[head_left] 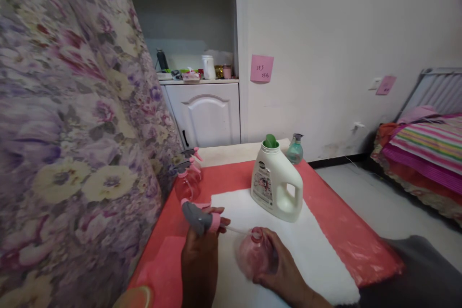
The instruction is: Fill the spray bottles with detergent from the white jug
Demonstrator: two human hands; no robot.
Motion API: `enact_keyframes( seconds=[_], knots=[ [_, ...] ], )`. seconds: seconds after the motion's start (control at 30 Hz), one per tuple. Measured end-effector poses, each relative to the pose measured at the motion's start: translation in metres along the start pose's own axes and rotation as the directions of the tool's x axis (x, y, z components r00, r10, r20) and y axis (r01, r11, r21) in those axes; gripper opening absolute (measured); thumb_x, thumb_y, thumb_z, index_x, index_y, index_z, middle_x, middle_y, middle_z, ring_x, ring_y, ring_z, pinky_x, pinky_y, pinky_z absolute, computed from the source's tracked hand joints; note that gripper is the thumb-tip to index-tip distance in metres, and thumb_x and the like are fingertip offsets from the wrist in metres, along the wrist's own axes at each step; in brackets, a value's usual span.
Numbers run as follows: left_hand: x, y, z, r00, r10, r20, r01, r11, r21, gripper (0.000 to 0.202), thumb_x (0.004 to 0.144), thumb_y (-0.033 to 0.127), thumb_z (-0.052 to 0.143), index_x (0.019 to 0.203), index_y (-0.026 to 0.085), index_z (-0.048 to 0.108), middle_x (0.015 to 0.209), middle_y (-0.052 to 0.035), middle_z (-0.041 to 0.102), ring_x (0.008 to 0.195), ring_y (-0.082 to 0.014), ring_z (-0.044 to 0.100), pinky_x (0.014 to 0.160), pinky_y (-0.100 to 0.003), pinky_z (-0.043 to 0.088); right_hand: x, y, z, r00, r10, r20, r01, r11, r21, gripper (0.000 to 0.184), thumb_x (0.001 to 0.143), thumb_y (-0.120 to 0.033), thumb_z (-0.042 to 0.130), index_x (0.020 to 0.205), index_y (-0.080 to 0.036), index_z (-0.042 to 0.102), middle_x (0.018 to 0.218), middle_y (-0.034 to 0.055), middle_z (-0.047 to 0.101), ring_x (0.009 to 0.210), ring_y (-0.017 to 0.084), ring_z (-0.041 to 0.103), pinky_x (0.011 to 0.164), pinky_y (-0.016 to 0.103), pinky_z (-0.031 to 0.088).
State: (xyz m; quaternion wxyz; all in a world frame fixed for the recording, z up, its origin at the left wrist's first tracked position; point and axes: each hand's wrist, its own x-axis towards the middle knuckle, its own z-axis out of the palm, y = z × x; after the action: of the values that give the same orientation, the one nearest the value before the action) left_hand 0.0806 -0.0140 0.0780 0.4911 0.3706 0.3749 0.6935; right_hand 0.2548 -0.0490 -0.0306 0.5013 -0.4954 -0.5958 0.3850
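Observation:
My left hand (204,255) is closed around a grey and pink trigger spray head (200,219), whose thin clear dip tube (236,230) points right toward the bottle's mouth. Wrapped round the side of a round, see-through pink spray bottle (252,255) is my right hand (281,269). The bottle has no spray head on it and is slightly blurred; whether the tube's tip touches its neck I cannot tell. Behind it stands a large white detergent jug (276,185) with a handle and a green spout (270,141) showing at its opening.
Pink spray bottles (187,185) stand at the table's left edge, beside the floral curtain (90,154). A teal spray bottle (295,150) is at the back right. White cloth (317,255) lies over the red table cover (332,202). A round tan object (135,298) is at the lower left.

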Motion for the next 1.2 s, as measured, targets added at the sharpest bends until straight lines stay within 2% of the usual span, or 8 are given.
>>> enact_keyframes(
  seconds=[0.2,0.37,0.5,0.6,0.63,0.8,1.03,1.2],
  knots=[
    [0.012,0.014,-0.018,0.995,-0.026,-0.092,0.016,0.995,-0.1,0.037,0.075,0.038,0.073,0.105,0.019,0.066,0.096,-0.0041,0.071,0.082,-0.015,0.065,0.076,-0.024,0.053,-0.001,0.006,0.0,1.0,0.006,-0.012,-0.006,1.0,-0.003,0.089,0.05,-0.006,0.074,0.13,-0.029,0.043,0.133,0.0045,0.055,0.125,0.029,0.05,0.111,0.044,0.035],
    [0.017,0.014,-0.025,0.982,0.121,-0.148,-0.109,0.991,0.082,0.033,0.075,0.033,0.073,0.103,0.017,0.068,0.103,-0.0068,0.072,0.093,-0.0206,0.066,0.087,-0.031,0.053,-0.001,0.004,-0.001,1.0,-0.011,-0.008,0.011,1.0,0.026,0.086,0.051,-0.007,0.074,0.129,-0.03,0.044,0.131,0.004,0.056,0.124,0.03,0.051,0.108,0.044,0.038],
    [0.021,0.002,-0.038,0.965,0.194,-0.175,-0.155,0.964,0.215,0.024,0.069,0.017,0.076,0.093,0.017,0.071,0.112,-0.005,0.068,0.106,-0.0197,0.062,0.095,-0.027,0.049,-0.002,0.005,0.0,1.0,0.016,-0.005,-0.016,1.0,-0.011,0.085,0.053,-0.009,0.074,0.129,-0.03,0.043,0.132,0.0042,0.056,0.125,0.029,0.05,0.109,0.044,0.037],
    [0.032,-0.014,-0.053,0.963,0.102,-0.25,-0.069,0.989,0.134,0.021,0.067,0.007,0.073,0.086,0.016,0.071,0.105,-0.0036,0.069,0.097,-0.0153,0.065,0.088,-0.021,0.051,-0.003,0.006,0.0,1.0,0.01,0.003,-0.01,1.0,-0.009,0.083,0.055,-0.011,0.074,0.13,-0.03,0.042,0.134,0.0045,0.054,0.126,0.029,0.049,0.11,0.044,0.037],
    [0.037,-0.02,-0.057,0.96,0.024,-0.28,-0.015,0.999,0.035,0.019,0.068,0.006,0.071,0.085,0.016,0.07,0.1,-0.0031,0.069,0.091,-0.0144,0.066,0.085,-0.021,0.052,-0.004,0.006,0.0,1.0,0.007,0.002,-0.007,1.0,-0.007,0.084,0.055,-0.011,0.074,0.131,-0.03,0.042,0.134,0.0045,0.054,0.127,0.029,0.049,0.11,0.044,0.036],
    [0.061,-0.038,-0.069,0.914,-0.097,-0.394,0.044,0.989,-0.139,0.008,0.078,0.01,0.06,0.081,0.016,0.063,0.078,-0.0002,0.068,0.069,-0.0095,0.067,0.067,-0.019,0.056,-0.003,0.008,0.001,1.0,0.017,0.0,-0.017,0.999,-0.028,0.084,0.055,-0.014,0.075,0.131,-0.029,0.043,0.135,0.0053,0.055,0.127,0.029,0.049,0.11,0.044,0.037],
    [0.073,-0.044,-0.092,0.875,-0.124,-0.467,0.066,0.988,-0.138,0.016,0.074,0.005,0.058,0.082,0.018,0.061,0.077,0.0001,0.069,0.068,-0.0099,0.069,0.064,-0.019,0.057,-0.002,0.007,0.002,0.999,0.046,-0.024,-0.048,0.998,-0.05,0.084,0.055,-0.023,0.077,0.132,-0.028,0.045,0.134,0.0062,0.058,0.125,0.03,0.053,0.107,0.042,0.041],
    [0.074,-0.054,-0.109,0.839,-0.182,-0.513,0.151,0.983,-0.102,0.017,0.072,0.005,0.06,0.081,0.019,0.057,0.067,0.0025,0.066,0.056,-0.0116,0.067,0.057,-0.025,0.059,-0.002,0.009,0.003,0.998,0.054,-0.039,-0.057,0.996,-0.064,0.084,0.053,-0.027,0.078,0.132,-0.028,0.047,0.134,0.007,0.059,0.124,0.032,0.053,0.106,0.042,0.042]
  ],
)
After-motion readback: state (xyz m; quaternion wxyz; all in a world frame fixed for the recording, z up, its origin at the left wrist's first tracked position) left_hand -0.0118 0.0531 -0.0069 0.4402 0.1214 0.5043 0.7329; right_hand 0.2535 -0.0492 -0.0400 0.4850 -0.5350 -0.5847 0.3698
